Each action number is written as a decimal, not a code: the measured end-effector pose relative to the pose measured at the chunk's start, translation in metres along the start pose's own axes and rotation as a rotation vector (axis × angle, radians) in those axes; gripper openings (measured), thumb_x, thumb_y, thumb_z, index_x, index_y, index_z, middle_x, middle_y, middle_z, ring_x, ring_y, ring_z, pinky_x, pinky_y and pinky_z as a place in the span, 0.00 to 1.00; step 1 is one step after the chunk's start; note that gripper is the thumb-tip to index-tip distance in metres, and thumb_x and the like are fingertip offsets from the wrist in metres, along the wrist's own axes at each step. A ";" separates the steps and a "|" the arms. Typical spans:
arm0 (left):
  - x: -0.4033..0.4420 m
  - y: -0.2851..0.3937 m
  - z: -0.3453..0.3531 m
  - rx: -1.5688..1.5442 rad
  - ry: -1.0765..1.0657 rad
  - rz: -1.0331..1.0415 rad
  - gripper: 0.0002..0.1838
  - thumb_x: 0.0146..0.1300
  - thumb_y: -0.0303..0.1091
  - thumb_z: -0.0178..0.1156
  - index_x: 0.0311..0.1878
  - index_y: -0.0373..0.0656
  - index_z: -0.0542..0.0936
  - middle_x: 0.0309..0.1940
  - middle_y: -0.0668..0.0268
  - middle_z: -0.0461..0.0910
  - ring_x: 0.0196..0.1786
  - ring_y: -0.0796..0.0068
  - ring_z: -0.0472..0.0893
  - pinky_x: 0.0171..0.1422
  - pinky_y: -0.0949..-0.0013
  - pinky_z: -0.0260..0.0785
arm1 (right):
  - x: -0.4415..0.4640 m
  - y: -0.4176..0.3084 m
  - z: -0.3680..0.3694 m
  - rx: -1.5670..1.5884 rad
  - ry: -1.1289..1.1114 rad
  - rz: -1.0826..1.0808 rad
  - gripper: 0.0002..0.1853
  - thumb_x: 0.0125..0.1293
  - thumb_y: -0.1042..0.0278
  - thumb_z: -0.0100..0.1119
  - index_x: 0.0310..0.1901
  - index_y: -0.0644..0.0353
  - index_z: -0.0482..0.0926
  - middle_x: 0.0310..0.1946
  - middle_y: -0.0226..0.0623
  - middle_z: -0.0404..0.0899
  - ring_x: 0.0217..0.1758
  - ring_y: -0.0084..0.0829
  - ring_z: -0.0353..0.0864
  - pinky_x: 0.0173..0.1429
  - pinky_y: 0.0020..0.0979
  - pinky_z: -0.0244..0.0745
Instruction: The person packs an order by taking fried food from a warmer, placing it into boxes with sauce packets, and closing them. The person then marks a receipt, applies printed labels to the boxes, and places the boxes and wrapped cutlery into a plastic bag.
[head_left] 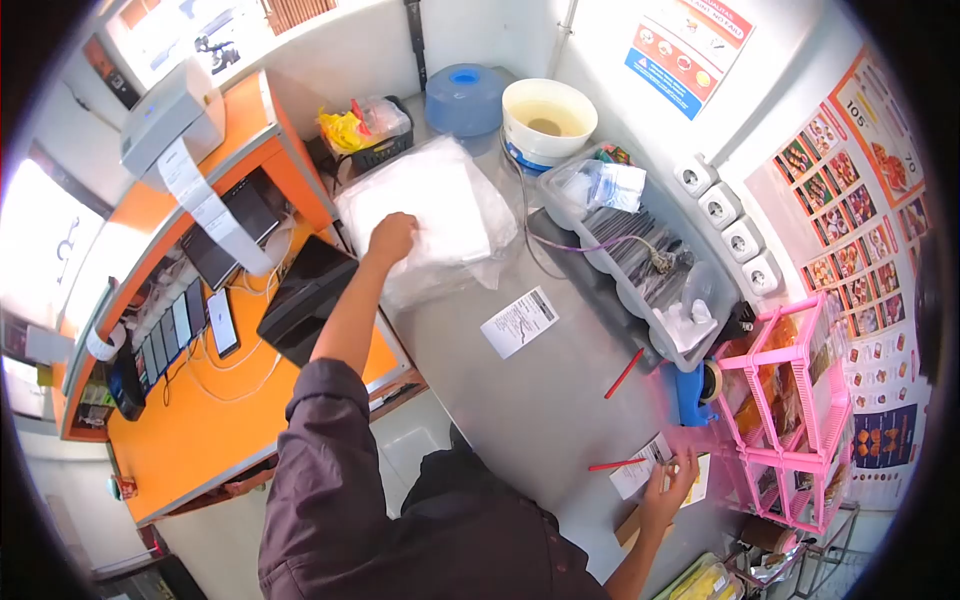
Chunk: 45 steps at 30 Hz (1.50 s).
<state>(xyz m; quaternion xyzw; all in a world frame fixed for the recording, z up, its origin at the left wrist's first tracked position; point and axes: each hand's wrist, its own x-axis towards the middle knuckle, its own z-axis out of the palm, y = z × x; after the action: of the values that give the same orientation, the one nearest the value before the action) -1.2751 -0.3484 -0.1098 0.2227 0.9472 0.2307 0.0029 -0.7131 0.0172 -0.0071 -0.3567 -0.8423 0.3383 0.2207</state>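
Note:
My left hand [393,240] reaches forward onto a large white stack in clear plastic [440,195]. Its fingers are curled closed against the top; what they pinch there is hard to make out. Low on the right, my right hand [672,488] hovers at or just over some paper slips [632,482], thumb and fingers apart. A red pen-like stick [616,464] lies across the slips, its end close to my fingertips. Another red stick [624,374] rests farther up the grey table [450,350]. Between the hands lies a printed receipt [519,322].
A grey bin [650,270] of packed items, a white bucket [548,120] and a blue water jug [464,100] line the wall. Right stand a blue tape dispenser [692,395] and pink rack [790,410]. Left, an orange desk [200,440] carries phones, a dark screen [305,300] and a printer [175,115].

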 end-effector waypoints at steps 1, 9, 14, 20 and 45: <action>0.011 -0.004 -0.004 0.131 -0.109 -0.066 0.07 0.59 0.30 0.63 0.40 0.43 0.83 0.43 0.53 0.85 0.49 0.53 0.83 0.55 0.55 0.74 | -0.002 -0.002 0.002 -0.017 -0.022 0.004 0.25 0.65 0.77 0.60 0.65 0.60 0.74 0.73 0.47 0.63 0.68 0.41 0.70 0.62 0.35 0.71; 0.022 0.006 -0.016 0.146 -0.147 0.189 0.16 0.51 0.39 0.75 0.38 0.47 0.79 0.37 0.63 0.76 0.48 0.57 0.79 0.52 0.57 0.74 | -0.031 0.013 0.018 -0.105 -0.033 0.001 0.23 0.62 0.79 0.60 0.60 0.61 0.77 0.72 0.47 0.65 0.65 0.42 0.72 0.56 0.34 0.73; 0.026 -0.011 0.004 -0.014 0.127 0.218 0.03 0.57 0.28 0.67 0.35 0.43 0.83 0.38 0.61 0.79 0.47 0.57 0.79 0.53 0.59 0.72 | -0.025 -0.007 0.027 -0.069 -0.079 0.034 0.21 0.63 0.80 0.59 0.59 0.61 0.78 0.71 0.45 0.66 0.64 0.42 0.73 0.56 0.34 0.74; 0.066 -0.008 -0.047 -0.389 0.538 0.124 0.04 0.63 0.25 0.62 0.37 0.37 0.85 0.31 0.59 0.83 0.32 0.67 0.82 0.40 0.67 0.73 | -0.008 -0.034 0.025 -0.089 -0.070 -0.056 0.18 0.65 0.79 0.59 0.57 0.62 0.79 0.69 0.47 0.67 0.65 0.44 0.72 0.59 0.38 0.74; 0.224 -0.078 -0.427 0.588 0.683 0.312 0.19 0.76 0.47 0.49 0.48 0.42 0.81 0.38 0.63 0.83 0.39 0.70 0.81 0.49 0.64 0.74 | -0.040 -0.089 0.059 0.011 -0.316 -0.252 0.13 0.65 0.73 0.64 0.51 0.57 0.83 0.48 0.41 0.81 0.51 0.44 0.81 0.55 0.39 0.76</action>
<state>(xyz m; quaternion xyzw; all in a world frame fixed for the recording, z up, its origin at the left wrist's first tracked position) -1.5560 -0.5016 0.2592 0.2650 0.8744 0.0107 -0.4062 -0.7636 -0.0837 0.0128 -0.1899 -0.9026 0.3644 0.1283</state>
